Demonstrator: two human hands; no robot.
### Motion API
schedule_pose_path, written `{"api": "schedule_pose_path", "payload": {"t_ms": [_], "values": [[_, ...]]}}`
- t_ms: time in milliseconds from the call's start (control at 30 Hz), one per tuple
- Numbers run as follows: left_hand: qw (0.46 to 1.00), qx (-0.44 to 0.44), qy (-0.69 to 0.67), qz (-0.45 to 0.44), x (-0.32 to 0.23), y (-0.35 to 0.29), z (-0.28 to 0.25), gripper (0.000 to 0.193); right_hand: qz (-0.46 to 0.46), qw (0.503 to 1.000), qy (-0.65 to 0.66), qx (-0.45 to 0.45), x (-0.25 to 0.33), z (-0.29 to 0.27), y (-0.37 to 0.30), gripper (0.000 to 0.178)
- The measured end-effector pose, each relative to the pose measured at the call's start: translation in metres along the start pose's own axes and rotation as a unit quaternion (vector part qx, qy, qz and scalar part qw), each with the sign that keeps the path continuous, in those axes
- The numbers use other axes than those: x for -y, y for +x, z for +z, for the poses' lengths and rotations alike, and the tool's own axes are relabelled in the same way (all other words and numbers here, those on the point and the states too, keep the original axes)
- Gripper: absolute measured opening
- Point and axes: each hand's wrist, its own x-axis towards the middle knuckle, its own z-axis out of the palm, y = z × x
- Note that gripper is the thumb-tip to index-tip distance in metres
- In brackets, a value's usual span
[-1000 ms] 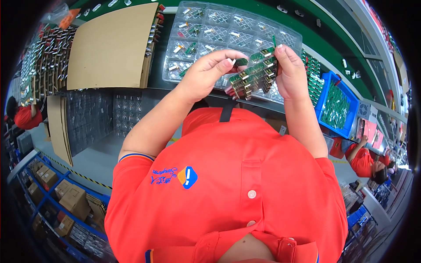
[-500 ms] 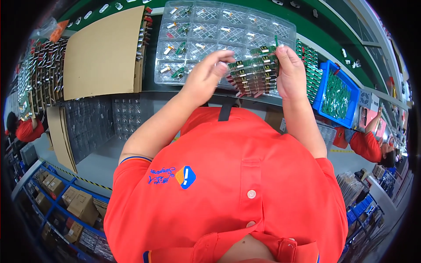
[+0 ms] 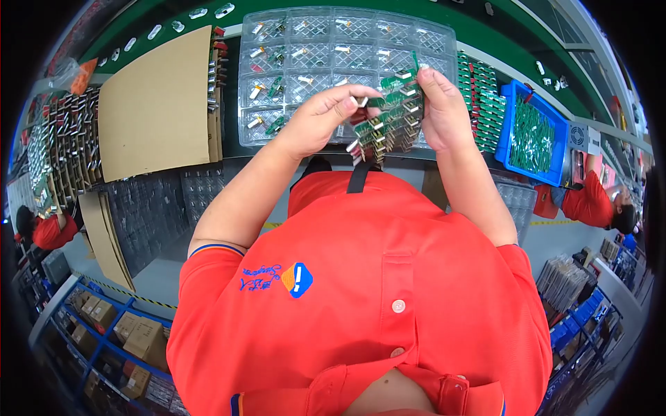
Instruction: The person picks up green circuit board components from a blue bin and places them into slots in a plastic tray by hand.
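In the head view, a cluster of green circuit boards (image 3: 390, 119) hangs at one o'clock, over the near edge of a clear compartmented tray (image 3: 331, 45) that lies at twelve. The right hand (image 3: 444, 107), between one and two o'clock, has its thumb and fingers clamped on the cluster's upper right end. The left hand (image 3: 320, 118), at twelve o'clock, pinches a small green board (image 3: 376, 102) with a white connector between thumb and forefinger, just beside the cluster. White-tipped parts and small boards sit in the tray's compartments. At two o'clock, rows of boards (image 3: 482, 97) stand beside a blue bin (image 3: 562, 145) of green pieces; a cardboard sheet (image 3: 156, 104) stands at ten.
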Motion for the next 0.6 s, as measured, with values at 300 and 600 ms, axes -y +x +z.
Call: {"api": "schedule_pose_path", "payload": {"t_ms": [300, 600], "values": [[0.64, -0.092, 0.743, 0.173, 0.045, 0.005, -0.084, 0.03, -0.015, 0.997, 0.012, -0.069, 0.002, -0.007, 0.008, 0.017], [0.981, -0.102, 0.154, -0.058, -0.005, 0.024, 0.006, 0.032, 0.012, 1.0, -0.006, -0.021, 0.002, 0.001, 0.017, 0.022]]}}
